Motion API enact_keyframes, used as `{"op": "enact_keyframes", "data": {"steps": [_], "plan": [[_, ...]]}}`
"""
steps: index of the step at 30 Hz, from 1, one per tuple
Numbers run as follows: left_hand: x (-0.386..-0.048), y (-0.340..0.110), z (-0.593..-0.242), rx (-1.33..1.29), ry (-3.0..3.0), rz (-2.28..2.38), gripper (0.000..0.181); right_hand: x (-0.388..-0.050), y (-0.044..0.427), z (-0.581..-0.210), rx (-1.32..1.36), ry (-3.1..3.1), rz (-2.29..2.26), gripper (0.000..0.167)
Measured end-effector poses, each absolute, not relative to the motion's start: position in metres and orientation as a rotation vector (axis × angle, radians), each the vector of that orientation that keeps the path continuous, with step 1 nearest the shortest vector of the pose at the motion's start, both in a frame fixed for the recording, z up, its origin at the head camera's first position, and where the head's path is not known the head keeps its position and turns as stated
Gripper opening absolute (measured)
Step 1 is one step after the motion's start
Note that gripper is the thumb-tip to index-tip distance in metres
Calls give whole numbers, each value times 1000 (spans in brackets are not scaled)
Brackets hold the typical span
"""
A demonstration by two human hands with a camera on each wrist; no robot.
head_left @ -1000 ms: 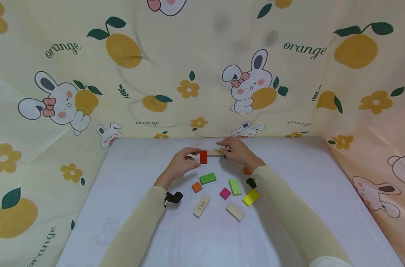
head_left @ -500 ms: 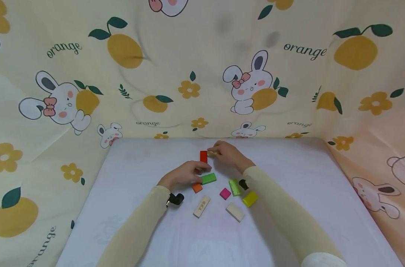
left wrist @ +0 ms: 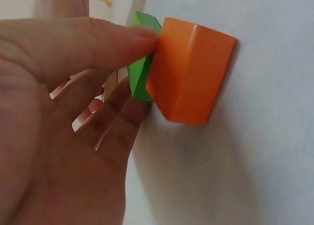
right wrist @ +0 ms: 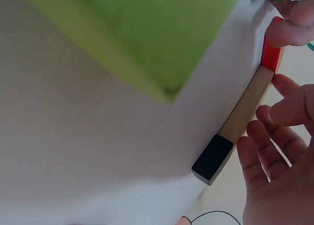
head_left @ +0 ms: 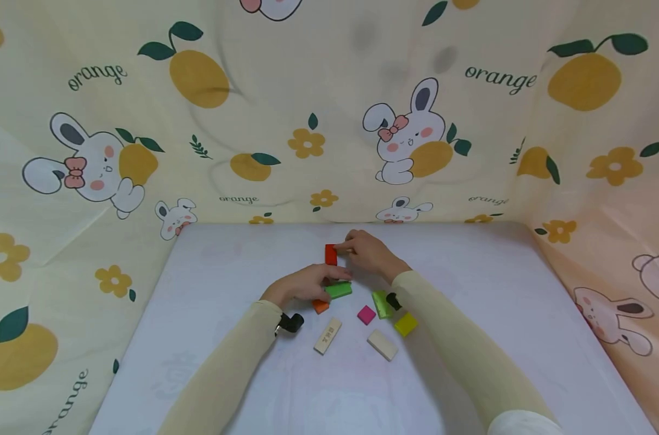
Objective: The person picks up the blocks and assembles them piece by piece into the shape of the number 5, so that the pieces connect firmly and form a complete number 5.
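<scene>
Green block (head_left: 338, 291), pinched in left hand (head_left: 303, 284), on near side of red block (head_left: 331, 254); right hand (head_left: 369, 252), loosely spread and gripping nothing, right of red block, along adjoining wooden block (right wrist: 246, 105); likely risk: skewing that join through uneven pressure.

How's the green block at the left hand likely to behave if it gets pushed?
The green block lies flat and low, so it would likely slide rather than roll or tip. Its crisp edges suggest stiffness. It looks small beside the left hand, so it's probably light.
</scene>
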State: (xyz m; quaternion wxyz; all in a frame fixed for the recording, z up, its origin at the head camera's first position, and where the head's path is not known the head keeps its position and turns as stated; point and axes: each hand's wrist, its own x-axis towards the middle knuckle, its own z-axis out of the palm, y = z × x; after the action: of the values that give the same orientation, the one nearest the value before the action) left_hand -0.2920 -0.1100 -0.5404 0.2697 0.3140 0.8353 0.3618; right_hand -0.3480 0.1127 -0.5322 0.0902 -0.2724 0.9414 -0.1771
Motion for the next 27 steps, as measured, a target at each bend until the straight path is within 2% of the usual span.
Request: {"op": "enact_keyframes", "data": {"steps": [4,18,27], "plan": [[-293,-108,-541,895,2255,954,62,-348,112,-533,-798,2809,-520,46],[-288,-108,-544,762,2339,1001,56,-354,115,-537,-817,2781,-535,45],[-288,-114,-538,800,2452,1083,55,-354,115,-536,-790,2755,-564,47]]}}
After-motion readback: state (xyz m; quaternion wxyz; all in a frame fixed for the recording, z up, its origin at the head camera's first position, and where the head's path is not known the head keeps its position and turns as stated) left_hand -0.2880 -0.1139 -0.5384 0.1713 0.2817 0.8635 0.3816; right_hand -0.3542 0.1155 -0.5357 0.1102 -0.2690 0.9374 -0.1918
